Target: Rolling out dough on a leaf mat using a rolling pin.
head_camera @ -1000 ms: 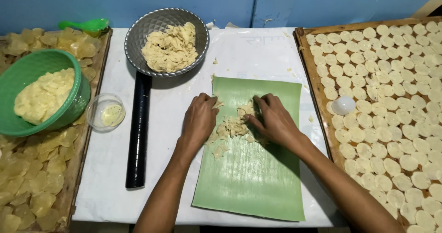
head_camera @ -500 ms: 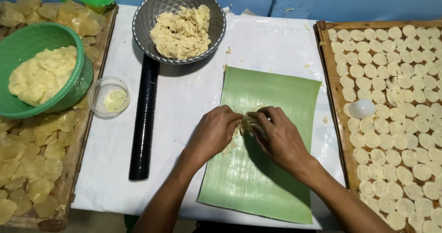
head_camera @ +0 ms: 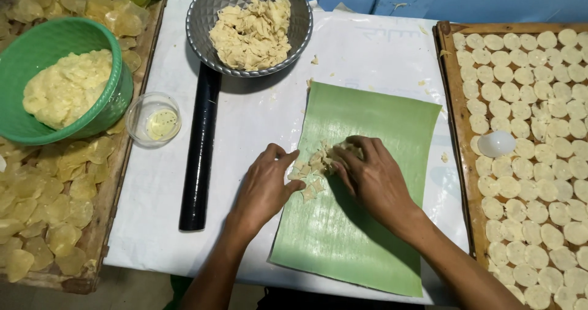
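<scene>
A green banana-leaf sheet lies on the white-covered table. Pale dough scraps sit heaped near its left edge. My left hand rests flat at the leaf's left edge, fingertips touching the scraps. Curled over the heap from the right, my right hand pinches scraps between its fingers. A black rolling pin lies just left of my left hand.
A grey metal colander of dough scraps stands at the back. A green basket of yellow discs and a small clear cup are on the left. Wooden trays of round discs flank the table; a white cutter lies on the right one.
Both hands have drawn together, gathering the scattered scraps into one heap between them. The camera view has shifted nearer and to the right.
</scene>
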